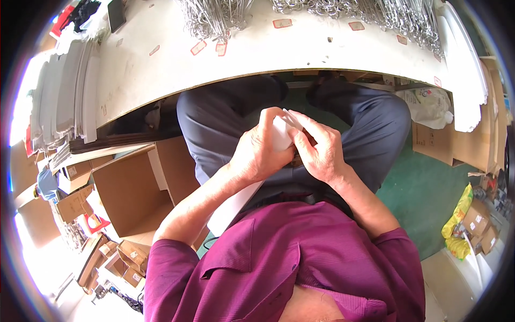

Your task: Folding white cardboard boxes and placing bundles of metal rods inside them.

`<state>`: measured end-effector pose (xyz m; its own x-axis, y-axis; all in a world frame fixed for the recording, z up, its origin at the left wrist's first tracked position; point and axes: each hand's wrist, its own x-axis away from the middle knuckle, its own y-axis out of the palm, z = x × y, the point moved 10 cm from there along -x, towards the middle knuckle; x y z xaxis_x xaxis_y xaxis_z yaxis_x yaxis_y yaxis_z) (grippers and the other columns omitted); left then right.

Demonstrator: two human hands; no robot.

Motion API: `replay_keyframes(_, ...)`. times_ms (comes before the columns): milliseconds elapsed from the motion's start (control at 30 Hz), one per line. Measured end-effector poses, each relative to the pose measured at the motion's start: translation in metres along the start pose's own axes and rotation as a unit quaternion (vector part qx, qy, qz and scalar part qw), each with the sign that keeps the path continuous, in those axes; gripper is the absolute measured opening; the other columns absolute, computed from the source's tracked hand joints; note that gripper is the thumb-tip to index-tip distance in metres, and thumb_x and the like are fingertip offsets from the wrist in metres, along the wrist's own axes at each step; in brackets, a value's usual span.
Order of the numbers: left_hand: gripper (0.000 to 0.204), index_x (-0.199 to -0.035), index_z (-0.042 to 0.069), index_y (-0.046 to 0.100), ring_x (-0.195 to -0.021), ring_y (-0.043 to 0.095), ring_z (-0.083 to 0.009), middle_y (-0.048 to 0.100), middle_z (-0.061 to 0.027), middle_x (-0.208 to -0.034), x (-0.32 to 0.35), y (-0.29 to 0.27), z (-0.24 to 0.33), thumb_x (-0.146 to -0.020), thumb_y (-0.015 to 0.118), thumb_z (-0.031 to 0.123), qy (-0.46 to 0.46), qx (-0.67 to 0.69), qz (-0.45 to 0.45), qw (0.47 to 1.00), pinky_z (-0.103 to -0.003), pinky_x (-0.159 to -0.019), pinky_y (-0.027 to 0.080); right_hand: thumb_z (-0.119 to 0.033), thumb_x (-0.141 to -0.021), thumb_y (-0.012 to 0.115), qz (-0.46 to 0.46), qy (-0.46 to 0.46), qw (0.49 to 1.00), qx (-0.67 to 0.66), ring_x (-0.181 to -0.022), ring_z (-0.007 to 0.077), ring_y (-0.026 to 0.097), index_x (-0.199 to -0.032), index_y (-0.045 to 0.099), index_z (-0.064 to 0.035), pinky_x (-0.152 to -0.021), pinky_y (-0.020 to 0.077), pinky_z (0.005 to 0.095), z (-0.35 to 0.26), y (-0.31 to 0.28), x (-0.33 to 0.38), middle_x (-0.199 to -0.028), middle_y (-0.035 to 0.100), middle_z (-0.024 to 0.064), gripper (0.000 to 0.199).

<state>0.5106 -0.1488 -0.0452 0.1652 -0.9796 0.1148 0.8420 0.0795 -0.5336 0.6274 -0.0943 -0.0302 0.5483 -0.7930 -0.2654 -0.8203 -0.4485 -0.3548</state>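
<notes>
A long narrow white box [232,208] lies slantwise over my lap, with its far end up between my hands and its near part under my left forearm. My left hand [260,147] wraps round the box near that far end, fingers curled. On the other side, my right hand [322,150] pinches the end of the box, with thumb and fingers on its white flaps. Whether anything is inside the box is hidden by my fingers.
Ahead stands a white table [161,70] with bunches of metal wire rods [214,19] at its far side. Flat white cartons [67,91] are stacked at left, more white sheets [464,70] at right. An open cardboard box [134,188] sits left of my legs.
</notes>
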Motion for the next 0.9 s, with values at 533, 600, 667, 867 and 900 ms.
replay_keyframes(533, 0.056, -0.101, -0.001, 0.052, -0.073, 0.073, -0.0364, 0.070, -0.0212, -0.084, 0.012, 0.006, 0.011, -0.077, 0.087, 0.036, -0.025, -0.122, 0.029, 0.992, -0.044, -0.062, 0.060, -0.007, -0.096, 0.070, -0.066, 0.252, 0.947, -0.188, -0.074, 0.0095, 0.070, -0.104, 0.067, 0.0049, -0.065, 0.0570, 0.0261, 0.039, 0.009, 0.011, -0.087, 0.076, 0.0115, 0.015)
replay_keyframes(600, 0.052, -0.094, -0.001, 0.053, -0.071, 0.073, -0.0360, 0.070, -0.0209, -0.083, 0.014, 0.005, 0.010, -0.077, 0.086, 0.036, -0.045, -0.134, 0.022, 0.990, -0.044, -0.061, 0.060, -0.008, -0.097, 0.069, -0.070, 0.280, 0.936, -0.204, -0.069, 0.0084, 0.068, -0.104, 0.067, 0.0046, -0.061, 0.0559, 0.0254, 0.043, 0.008, 0.011, -0.084, 0.075, 0.0100, 0.015)
replay_keyframes(667, 0.049, -0.090, -0.002, 0.055, -0.073, 0.073, -0.0364, 0.070, -0.0215, -0.083, 0.015, 0.002, 0.013, -0.076, 0.086, 0.033, -0.028, -0.138, 0.026, 0.990, -0.044, -0.064, 0.060, -0.013, -0.098, 0.069, -0.101, 0.337, 0.907, -0.230, -0.059, 0.0052, 0.062, -0.101, 0.068, 0.0029, -0.052, 0.0512, 0.0228, 0.045, 0.013, 0.014, -0.076, 0.072, 0.0056, 0.017)
replay_keyframes(867, 0.046, -0.098, -0.002, 0.057, -0.080, 0.072, -0.0389, 0.069, -0.0215, -0.088, 0.012, 0.001, 0.010, -0.074, 0.083, 0.028, -0.009, -0.154, 0.022, 0.988, -0.046, -0.070, 0.060, -0.018, -0.099, 0.070, -0.071, 0.361, 0.882, -0.293, -0.053, 0.0034, 0.057, -0.095, 0.069, -0.0017, -0.044, 0.0461, 0.0203, 0.056, 0.015, 0.019, -0.071, 0.068, 0.0016, 0.017)
replay_keyframes(900, 0.046, -0.098, -0.002, 0.057, -0.080, 0.072, -0.0389, 0.069, -0.0215, -0.088, 0.012, 0.000, 0.010, -0.074, 0.083, 0.028, -0.009, -0.154, 0.021, 0.988, -0.046, -0.070, 0.060, -0.018, -0.099, 0.070, -0.071, 0.361, 0.882, -0.293, -0.053, 0.0034, 0.057, -0.095, 0.069, -0.0017, -0.044, 0.0461, 0.0203, 0.056, 0.016, 0.020, -0.071, 0.068, 0.0016, 0.017)
